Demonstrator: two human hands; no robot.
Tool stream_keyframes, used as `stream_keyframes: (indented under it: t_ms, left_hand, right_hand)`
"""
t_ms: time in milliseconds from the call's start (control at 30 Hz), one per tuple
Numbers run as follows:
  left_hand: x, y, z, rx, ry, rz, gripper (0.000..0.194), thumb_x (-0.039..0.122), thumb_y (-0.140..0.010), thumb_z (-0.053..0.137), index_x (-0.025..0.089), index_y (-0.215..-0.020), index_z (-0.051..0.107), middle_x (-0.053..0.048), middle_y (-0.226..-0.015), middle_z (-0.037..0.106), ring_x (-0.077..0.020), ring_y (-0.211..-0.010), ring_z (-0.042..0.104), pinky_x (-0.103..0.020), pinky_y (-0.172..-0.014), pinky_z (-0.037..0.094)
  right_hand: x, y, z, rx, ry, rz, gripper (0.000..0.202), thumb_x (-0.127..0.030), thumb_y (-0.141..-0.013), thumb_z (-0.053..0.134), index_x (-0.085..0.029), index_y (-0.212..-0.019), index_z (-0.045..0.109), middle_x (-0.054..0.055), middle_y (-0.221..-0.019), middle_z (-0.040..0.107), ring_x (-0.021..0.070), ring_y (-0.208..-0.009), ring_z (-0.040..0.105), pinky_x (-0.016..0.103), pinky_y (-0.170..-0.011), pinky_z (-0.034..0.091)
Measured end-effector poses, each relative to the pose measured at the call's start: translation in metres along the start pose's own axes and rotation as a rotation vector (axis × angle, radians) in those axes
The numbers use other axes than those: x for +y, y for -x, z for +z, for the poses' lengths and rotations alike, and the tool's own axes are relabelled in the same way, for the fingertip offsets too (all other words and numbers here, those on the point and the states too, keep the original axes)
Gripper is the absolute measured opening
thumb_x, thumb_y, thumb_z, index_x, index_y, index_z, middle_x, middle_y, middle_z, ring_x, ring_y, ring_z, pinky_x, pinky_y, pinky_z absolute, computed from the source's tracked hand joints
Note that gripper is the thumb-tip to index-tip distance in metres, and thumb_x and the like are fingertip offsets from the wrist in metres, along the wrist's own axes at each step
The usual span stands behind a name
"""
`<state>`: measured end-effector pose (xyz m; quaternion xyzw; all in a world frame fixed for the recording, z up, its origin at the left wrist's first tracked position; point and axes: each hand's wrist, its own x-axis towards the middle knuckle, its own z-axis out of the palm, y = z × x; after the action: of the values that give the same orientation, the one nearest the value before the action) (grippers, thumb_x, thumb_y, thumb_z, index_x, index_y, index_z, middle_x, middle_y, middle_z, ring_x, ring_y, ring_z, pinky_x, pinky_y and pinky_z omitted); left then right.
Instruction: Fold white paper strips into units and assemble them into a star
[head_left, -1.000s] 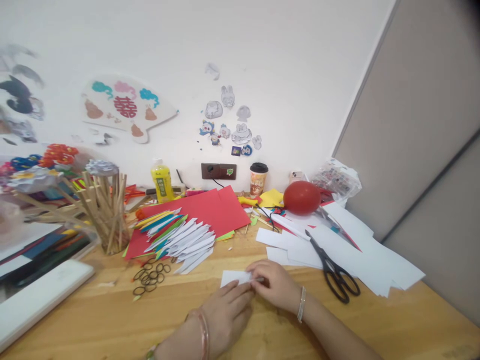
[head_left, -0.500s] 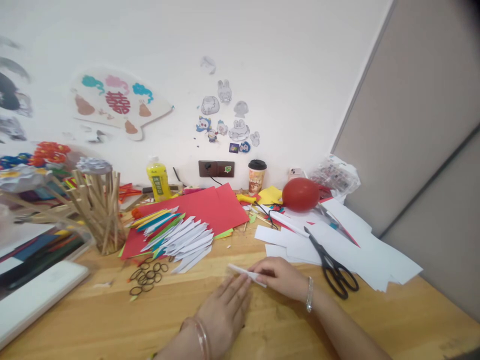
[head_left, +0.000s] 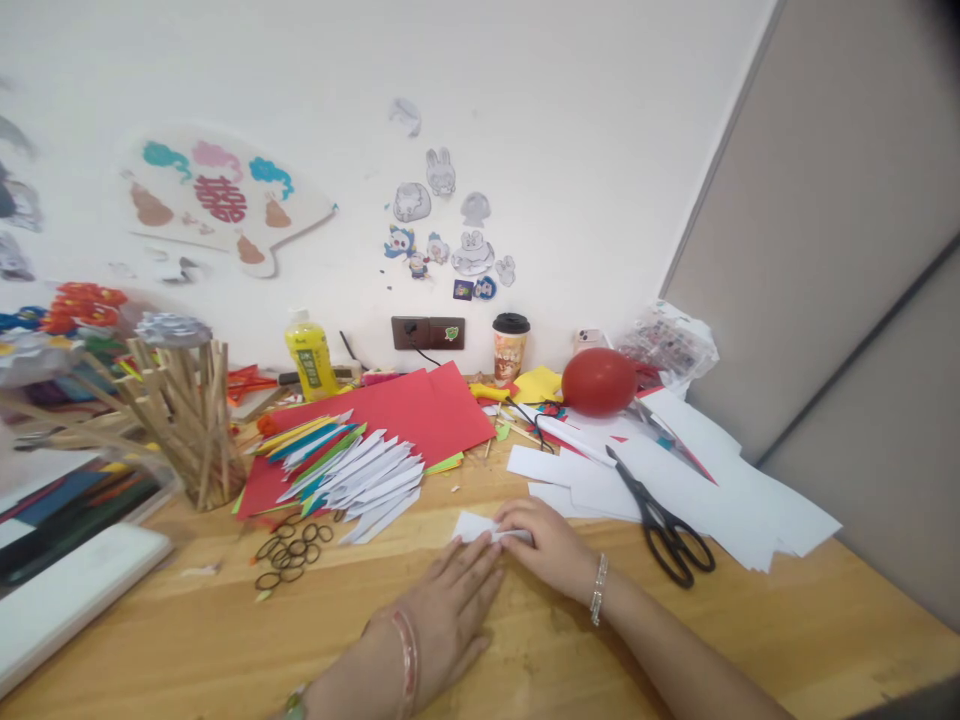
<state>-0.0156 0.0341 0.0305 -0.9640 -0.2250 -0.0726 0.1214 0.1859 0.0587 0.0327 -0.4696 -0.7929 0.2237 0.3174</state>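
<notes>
- Work on the small white paper piece [head_left: 469,524], lying on the wooden table [head_left: 375,630] in front of both hands, near the table's middle and partly hidden under the fingers.
- Rest the left hand [head_left: 446,625] palm down, fingers extended and unclenched, fingertips at the near edge of the piece; no grasp in view there.
- Curl the right hand's [head_left: 544,545] fingers over the right end of the piece; cannot tell from here whether thumb and fingers pinch it or only press on it.
- Use the left fingertips as a steady stop, pressing straight down to avoid dragging the thin piece sideways.
- Line up edges and corners before pressing hard; judge by eye at the uncovered left end.
- Press with even force along the full length, from one end to the other, to avoid a skewed or puckered line.
- Lift the fingers lightly, so as not to spring the layers apart or shift the piece.
- Work well away from the black bands [head_left: 289,555] at left and the black scissors [head_left: 651,512] at right, both apart from the hands.
- Compare for straightness with the narrow white strips [head_left: 375,480], overlapping beyond the bands.
</notes>
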Motion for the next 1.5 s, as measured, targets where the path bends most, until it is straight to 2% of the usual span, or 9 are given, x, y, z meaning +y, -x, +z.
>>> stream_keyframes:
  t_ms: [100,233,333,433,633,800,1000,1200,1500]
  left_hand:
    - [0.003,0.000,0.004,-0.030,0.016,0.006,0.055,0.022,-0.081,0.048,0.012,-0.133,0.032,-0.014,-0.139,0.031,-0.0272,-0.127,0.028,-0.044,-0.102,0.030]
    - [0.008,0.002,0.019,-0.075,0.044,0.019,0.075,0.044,-0.076,0.055,0.009,-0.135,0.026,-0.017,-0.142,0.021,-0.0315,-0.131,0.016,-0.048,-0.105,0.021]
    - [0.010,0.003,0.023,-0.135,0.074,0.034,0.089,0.059,-0.071,0.052,0.007,-0.136,0.022,-0.020,-0.142,0.016,-0.0332,-0.132,0.006,-0.050,-0.106,0.015]
    - [0.010,0.002,0.017,-0.196,0.107,0.005,0.090,0.063,-0.072,0.046,0.006,-0.136,0.020,-0.021,-0.142,0.016,-0.0340,-0.131,0.005,-0.052,-0.105,0.012]
    - [0.003,-0.002,-0.003,-0.246,0.183,-0.037,0.086,0.062,-0.074,0.046,0.005,-0.134,0.025,-0.023,-0.140,0.020,-0.0339,-0.130,0.015,-0.049,-0.105,0.019]
    - [0.000,0.001,0.000,-0.227,0.207,0.000,0.081,0.059,-0.078,0.042,0.006,-0.135,0.023,-0.023,-0.139,0.020,-0.0330,-0.130,0.018,-0.050,-0.103,0.022]
    - [0.004,0.000,0.001,-0.175,0.137,-0.057,0.068,0.049,-0.082,0.041,0.006,-0.133,0.030,-0.021,-0.138,0.025,-0.0309,-0.128,0.024,-0.044,-0.104,0.025]
    - [0.023,-0.003,0.020,-0.282,0.034,-0.268,0.070,0.053,-0.075,0.048,0.005,-0.126,0.043,-0.022,-0.135,0.032,-0.0357,-0.126,0.027,-0.048,-0.101,0.027]
    - [0.022,0.000,0.039,-0.263,0.058,-0.308,0.076,0.060,-0.075,0.041,0.006,-0.127,0.041,-0.023,-0.138,0.026,-0.0368,-0.126,0.026,-0.050,-0.099,0.025]
  right_hand:
    - [0.000,0.000,-0.002,-0.044,-0.116,0.024,0.011,-0.012,-0.074,0.055,-0.019,-0.069,0.061,0.003,-0.093,0.067,0.0176,-0.088,0.059,0.033,-0.082,0.045]
    - [0.002,0.002,-0.006,-0.147,-0.310,0.105,0.011,-0.014,-0.075,0.052,-0.018,-0.074,0.062,0.004,-0.096,0.067,0.0172,-0.086,0.062,0.029,-0.076,0.048]
    - [0.002,0.002,-0.006,-0.143,-0.238,0.129,0.017,-0.011,-0.072,0.052,-0.018,-0.082,0.064,0.004,-0.096,0.067,0.0175,-0.087,0.062,0.029,-0.077,0.048]
    - [0.001,0.002,-0.006,-0.123,-0.144,0.082,0.025,-0.007,-0.070,0.052,-0.020,-0.087,0.064,0.003,-0.097,0.066,0.0172,-0.090,0.060,0.030,-0.081,0.046]
    - [-0.002,0.002,-0.002,-0.103,-0.095,0.015,0.025,-0.006,-0.074,0.048,-0.019,-0.091,0.063,0.004,-0.100,0.064,0.0158,-0.094,0.057,0.030,-0.086,0.043]
    - [0.000,0.001,0.005,0.000,0.111,0.019,0.003,-0.016,-0.075,0.059,-0.018,-0.074,0.060,0.004,-0.093,0.060,0.0172,-0.089,0.053,0.030,-0.080,0.041]
    - [0.005,0.000,0.011,0.024,0.175,0.074,0.007,-0.013,-0.073,0.061,-0.018,-0.069,0.057,0.001,-0.080,0.056,0.0150,-0.080,0.051,0.027,-0.073,0.039]
    - [0.006,0.000,0.013,0.019,0.185,0.060,0.008,-0.012,-0.072,0.061,-0.017,-0.068,0.056,0.000,-0.076,0.057,0.0147,-0.077,0.050,0.026,-0.071,0.038]
    - [0.003,-0.003,0.010,0.013,0.210,0.056,0.009,-0.012,-0.075,0.057,-0.017,-0.068,0.056,0.000,-0.073,0.058,0.0143,-0.073,0.051,0.026,-0.068,0.037]
